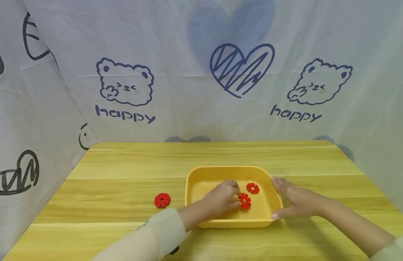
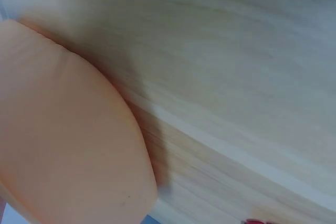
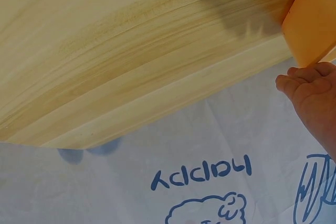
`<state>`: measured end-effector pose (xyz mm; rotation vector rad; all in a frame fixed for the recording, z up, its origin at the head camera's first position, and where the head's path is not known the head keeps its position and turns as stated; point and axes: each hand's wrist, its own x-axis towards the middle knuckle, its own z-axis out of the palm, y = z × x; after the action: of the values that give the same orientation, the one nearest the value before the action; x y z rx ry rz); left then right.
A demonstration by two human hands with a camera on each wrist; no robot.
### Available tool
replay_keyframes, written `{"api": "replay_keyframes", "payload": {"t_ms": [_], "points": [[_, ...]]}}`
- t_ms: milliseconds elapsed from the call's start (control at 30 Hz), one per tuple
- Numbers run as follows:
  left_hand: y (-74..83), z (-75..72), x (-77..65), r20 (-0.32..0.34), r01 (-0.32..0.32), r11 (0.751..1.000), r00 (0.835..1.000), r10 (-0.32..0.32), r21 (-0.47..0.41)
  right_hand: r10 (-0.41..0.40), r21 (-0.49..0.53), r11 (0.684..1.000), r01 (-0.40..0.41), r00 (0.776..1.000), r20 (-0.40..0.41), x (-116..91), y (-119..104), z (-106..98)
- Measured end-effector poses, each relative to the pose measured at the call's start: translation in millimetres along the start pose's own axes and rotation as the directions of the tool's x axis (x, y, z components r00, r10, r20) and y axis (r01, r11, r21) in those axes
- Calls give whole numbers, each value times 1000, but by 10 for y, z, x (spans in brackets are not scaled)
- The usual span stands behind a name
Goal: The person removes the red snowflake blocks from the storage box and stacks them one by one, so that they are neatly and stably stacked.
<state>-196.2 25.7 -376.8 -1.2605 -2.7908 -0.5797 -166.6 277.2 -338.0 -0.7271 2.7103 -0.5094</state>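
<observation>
A yellow plastic tray [image 1: 234,223] stands on the table in the head view. My left hand [image 1: 222,198] reaches into it, fingers bent, thumb and forefinger pinching a red notched disc [image 1: 245,201]. Just behind lies another red snowflake disc [image 1: 252,188], flat on the tray floor. My right hand [image 1: 297,199] rests against the tray's right end, its fingers stretched along the wall and the thumb at the front corner. The right wrist view shows the fingers of that hand [image 3: 315,90] touching the orange-looking tray wall [image 3: 310,22]. The left wrist view does not show the left hand's fingers.
A red snowflake disc [image 1: 162,200] lies on the wooden table [image 1: 106,206], left of the tray. Behind the table hangs a white cloth [image 1: 181,90] with hearts and bears. The tray's outer wall [image 2: 79,129] fills the left wrist view's lower left.
</observation>
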Motion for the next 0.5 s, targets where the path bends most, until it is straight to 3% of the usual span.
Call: {"api": "replay_keyframes", "payload": {"t_ms": [300, 500], "points": [[-42, -44, -106, -58, -28, 998, 998, 25, -56, 0, 16, 1000, 0, 1000, 0, 1, 16, 17], [-97, -76, -197, -120, -99, 994, 988, 92, -48, -1, 3, 1000, 1, 1000, -3, 6, 14, 9]]}}
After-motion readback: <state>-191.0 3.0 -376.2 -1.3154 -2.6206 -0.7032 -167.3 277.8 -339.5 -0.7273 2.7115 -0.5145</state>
